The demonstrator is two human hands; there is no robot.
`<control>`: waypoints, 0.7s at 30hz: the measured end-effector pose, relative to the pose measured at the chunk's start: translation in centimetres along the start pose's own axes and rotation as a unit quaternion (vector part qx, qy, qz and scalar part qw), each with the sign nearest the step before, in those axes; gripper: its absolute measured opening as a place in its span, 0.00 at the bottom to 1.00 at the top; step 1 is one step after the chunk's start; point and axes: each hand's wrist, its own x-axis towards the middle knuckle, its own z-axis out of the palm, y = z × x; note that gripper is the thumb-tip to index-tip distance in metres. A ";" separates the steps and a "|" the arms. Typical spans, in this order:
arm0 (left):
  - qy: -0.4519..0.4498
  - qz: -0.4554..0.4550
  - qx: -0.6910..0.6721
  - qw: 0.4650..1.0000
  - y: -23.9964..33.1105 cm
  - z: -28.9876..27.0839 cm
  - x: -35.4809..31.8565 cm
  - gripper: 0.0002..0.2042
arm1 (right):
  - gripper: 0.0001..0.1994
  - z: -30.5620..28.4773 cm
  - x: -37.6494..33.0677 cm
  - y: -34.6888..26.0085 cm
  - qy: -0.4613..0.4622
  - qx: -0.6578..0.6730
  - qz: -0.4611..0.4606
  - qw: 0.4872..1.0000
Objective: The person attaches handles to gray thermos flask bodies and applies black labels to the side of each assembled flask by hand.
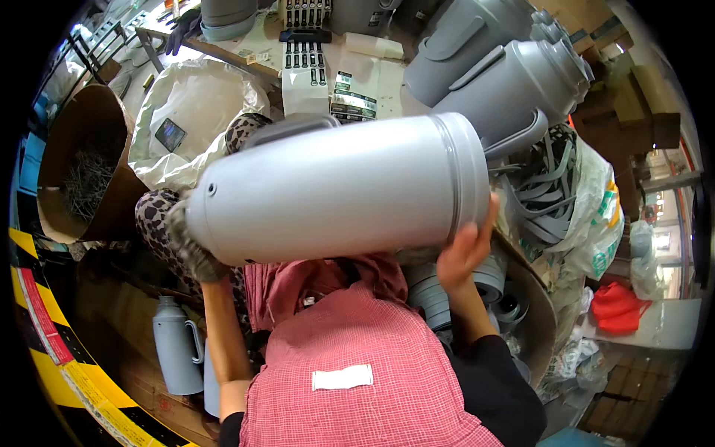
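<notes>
A large grey vacuum flask body (pixel 335 190) lies sideways across my lap, held up between both hands. My left hand (pixel 195 249), in a dark work glove, is closed around its left end, near a small round hole in the wall. At the ribbed right end, my bare right hand (pixel 467 253) presses against the rim with its fingers fairly straight. Along the far side of the body shows a dark grey handle (pixel 290 130); where it joins is hidden.
More grey flasks (pixel 514 82) lie on the bench beyond, beside label sheets (pixel 354 97). Grey straps (pixel 547 194) fill a bag at right. A carton (pixel 86 141) of metal pins and a clear plastic bag (pixel 205 112) stand left. Below are a smaller flask (pixel 177 346) and grey rings (pixel 432 298).
</notes>
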 end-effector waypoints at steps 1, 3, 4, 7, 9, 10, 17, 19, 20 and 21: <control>0.049 -0.044 -0.052 0.996 0.0 -2.0 1.7 0.15 | 0.26 0.6 -0.4 0.9 -0.001 0.027 0.147 0.989; 0.085 -0.056 -0.242 0.965 1.0 -8.3 5.6 0.16 | 0.25 2.8 -1.5 3.2 -0.060 0.160 0.352 0.920; 0.086 -0.006 -0.313 0.946 2.0 -11.8 7.7 0.16 | 0.26 4.1 -2.3 4.2 -0.106 0.256 0.422 0.863; -0.002 0.268 -0.373 0.888 5.0 -21.2 13.7 0.19 | 0.28 8.1 -5.4 4.3 -0.188 0.393 0.567 0.699; -0.107 0.321 -0.365 0.867 6.6 -24.1 16.7 0.22 | 0.30 9.1 -6.5 3.8 -0.197 0.438 0.640 0.601; -0.091 0.339 -0.336 0.874 7.0 -24.5 17.6 0.19 | 0.30 9.2 -6.7 3.5 -0.201 0.457 0.624 0.601; 0.042 0.153 -0.355 0.921 3.8 -19.5 15.3 0.15 | 0.39 8.7 -5.7 2.9 -0.088 0.674 0.519 0.519; 0.038 0.125 -0.380 0.916 2.0 -19.1 14.7 0.13 | 0.39 9.8 -5.4 2.6 -0.109 0.679 0.550 0.473; 0.058 0.085 -0.342 0.934 1.1 -19.1 15.0 0.13 | 0.39 10.0 -5.2 2.5 -0.111 0.662 0.575 0.468; 0.043 0.089 -0.314 0.944 0.4 -19.5 15.4 0.13 | 0.37 9.9 -5.1 2.3 -0.116 0.660 0.571 0.474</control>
